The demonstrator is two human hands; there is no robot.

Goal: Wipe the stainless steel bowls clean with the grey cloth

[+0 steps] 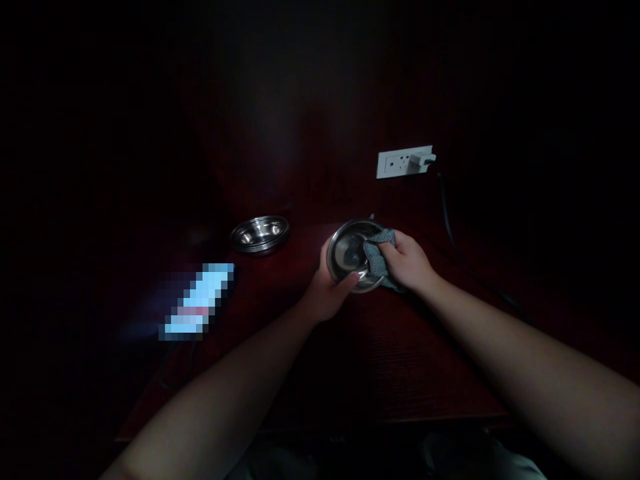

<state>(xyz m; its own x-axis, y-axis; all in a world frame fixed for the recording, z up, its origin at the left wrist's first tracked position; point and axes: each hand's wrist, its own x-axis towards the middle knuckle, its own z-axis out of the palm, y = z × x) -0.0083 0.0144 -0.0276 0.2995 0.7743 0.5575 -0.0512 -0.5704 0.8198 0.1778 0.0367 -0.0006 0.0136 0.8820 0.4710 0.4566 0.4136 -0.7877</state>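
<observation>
A small steel bowl (pixel 347 251) is tilted toward me above the dark red table (pixel 400 360). My left hand (pixel 327 290) grips its near rim, thumb over the edge. My right hand (pixel 407 259) is closed on a grey cloth (pixel 376 259) and presses it against the bowl's inner right side. The room is very dark.
A stack of steel bowls (pixel 260 234) sits on the table to the left. A lit phone screen (pixel 199 301) lies further left. A white wall socket (pixel 404 162) holds a plug, and its black cable (pixel 447 213) runs down behind my right hand.
</observation>
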